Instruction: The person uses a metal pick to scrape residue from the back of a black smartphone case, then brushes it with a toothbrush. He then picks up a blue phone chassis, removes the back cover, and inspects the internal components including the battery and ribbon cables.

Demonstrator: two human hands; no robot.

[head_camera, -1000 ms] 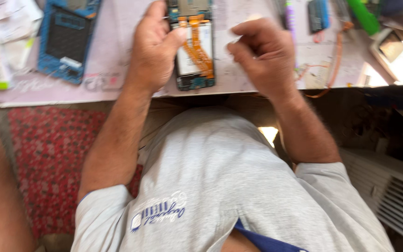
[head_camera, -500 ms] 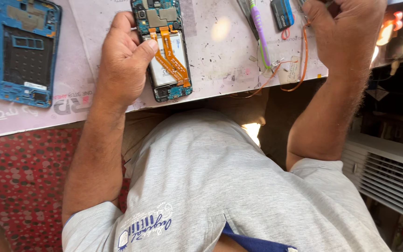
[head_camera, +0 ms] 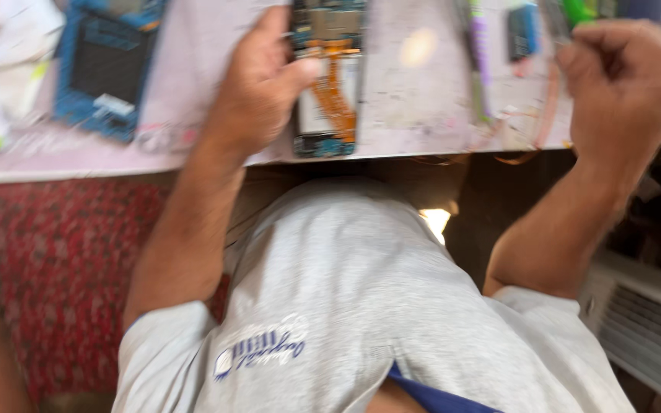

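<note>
While my left hand (head_camera: pixel 258 88) keeps gripping the opened phone (head_camera: pixel 329 76), my right hand (head_camera: pixel 627 80) has moved aside, fisted; contents unclear

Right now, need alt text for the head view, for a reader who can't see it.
The left hand steadies an opened phone with an orange ribbon cable on a pale worktable, while the right hand is closed in a fist at the table's right end. A blue phone frame lies to the left; the image is motion-blurred.
</note>
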